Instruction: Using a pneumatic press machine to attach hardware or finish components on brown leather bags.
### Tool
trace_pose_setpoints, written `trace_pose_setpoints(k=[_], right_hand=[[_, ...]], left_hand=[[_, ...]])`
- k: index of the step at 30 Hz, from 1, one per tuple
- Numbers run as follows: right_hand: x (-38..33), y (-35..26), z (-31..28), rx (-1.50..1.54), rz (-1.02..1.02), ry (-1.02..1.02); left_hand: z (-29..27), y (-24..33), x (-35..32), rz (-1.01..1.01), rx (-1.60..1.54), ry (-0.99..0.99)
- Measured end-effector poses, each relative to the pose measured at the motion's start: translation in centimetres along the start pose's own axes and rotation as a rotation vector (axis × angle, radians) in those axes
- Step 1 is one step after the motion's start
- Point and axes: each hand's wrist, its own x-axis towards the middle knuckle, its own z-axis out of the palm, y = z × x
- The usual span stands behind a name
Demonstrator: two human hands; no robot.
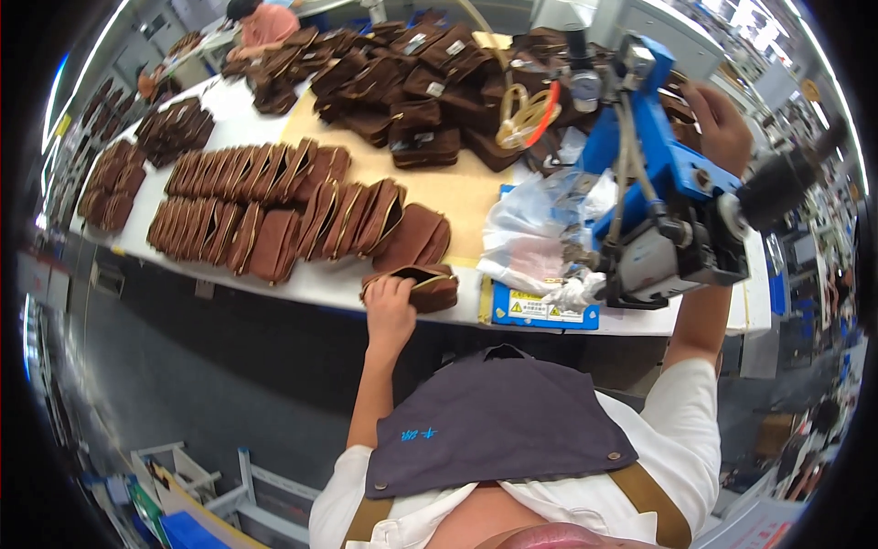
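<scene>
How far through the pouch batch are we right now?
Looks done: rows of brown pouches stand lined up on the white table. In hand: the left hand grips one open pouch at the table edge, and the right hand rests on the blue press machine. Apparently left: the loose heap of pouches behind.

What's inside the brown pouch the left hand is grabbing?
The brown pouch lies open at the table edge, with the left hand gripping its rim. Only a dark opening shows inside; the hand and the shadow hide whatever might be in there.
</scene>
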Motion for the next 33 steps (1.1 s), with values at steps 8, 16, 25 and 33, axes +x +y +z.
trace_pose_setpoints(k=[8,16,25,33], right_hand=[[-27.4,15.2,6.8,-0.207,-0.15,-0.425],[-30.2,0.0,17.7,0.424,0.431,-1.038],[-28.6,-2.2,26.7,0.47,0.43,-0.628],[-28.8,-2.5,27.5,0.37,0.443,-0.737]], left_hand=[[1.8,4.6,2.6,0.018,-0.008,0.012],[3.5,5.1,3.3,-0.052,-0.04,-0.041],[3.2,5.8,1.1,-0.241,-0.285,-0.175],[3.0,5.6,0.7,-0.233,-0.294,-0.175]])
